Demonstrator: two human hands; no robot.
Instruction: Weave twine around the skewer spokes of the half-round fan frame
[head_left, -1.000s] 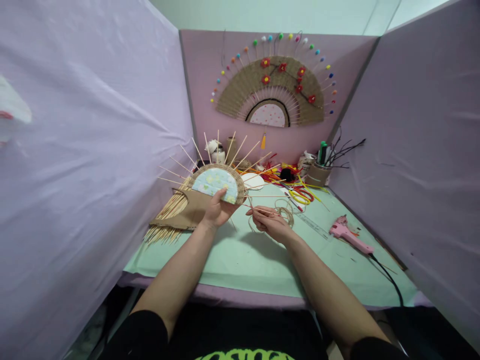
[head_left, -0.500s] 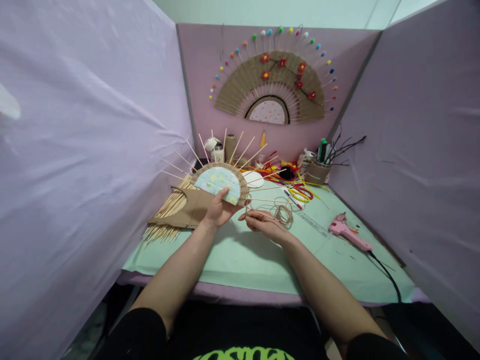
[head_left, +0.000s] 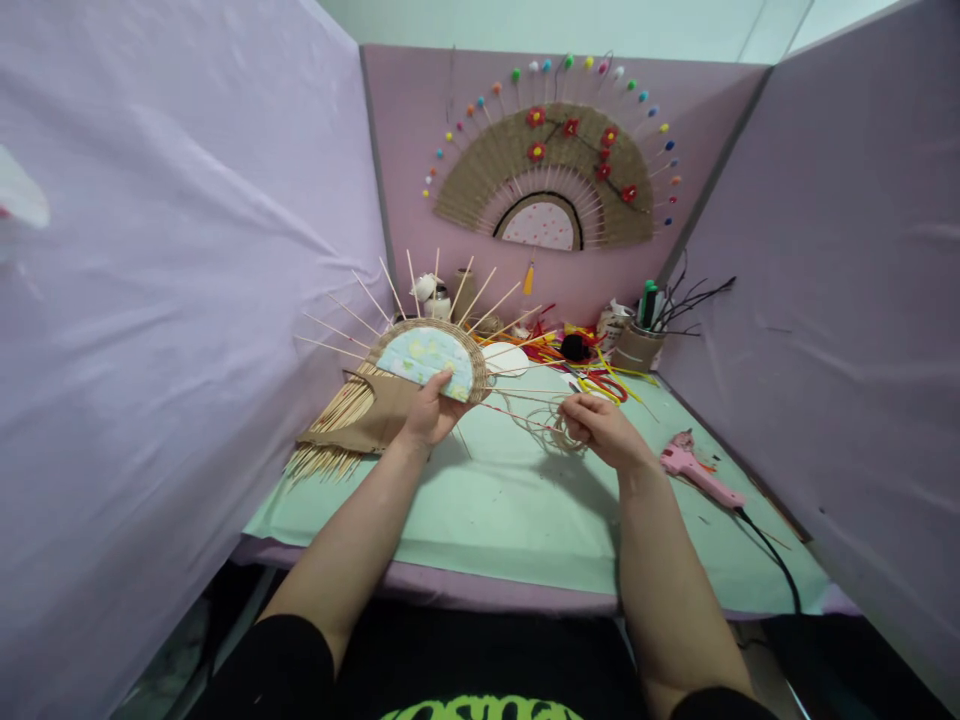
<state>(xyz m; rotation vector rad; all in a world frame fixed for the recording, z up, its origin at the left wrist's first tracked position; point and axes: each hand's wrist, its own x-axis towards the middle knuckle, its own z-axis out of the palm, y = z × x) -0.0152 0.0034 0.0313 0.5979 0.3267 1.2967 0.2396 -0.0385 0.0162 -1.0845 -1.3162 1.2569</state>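
Head view, onlooker's legend: the person's left hand (head_left: 431,412), thumb uppermost, grips a cloth-faced half-disc (head_left: 420,355) at its five o'clock edge, sticks (head_left: 478,298) radiating; the right hand (head_left: 604,428), fingers curled closed, pinches twine (head_left: 570,439) towards four o'clock, with a pink glue gun (head_left: 701,472) beyond, also towards four.

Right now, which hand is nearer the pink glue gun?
The right hand: it is to the left of the pink glue gun, apart from it. The left hand is much farther left, gripping the half-round woven piece.
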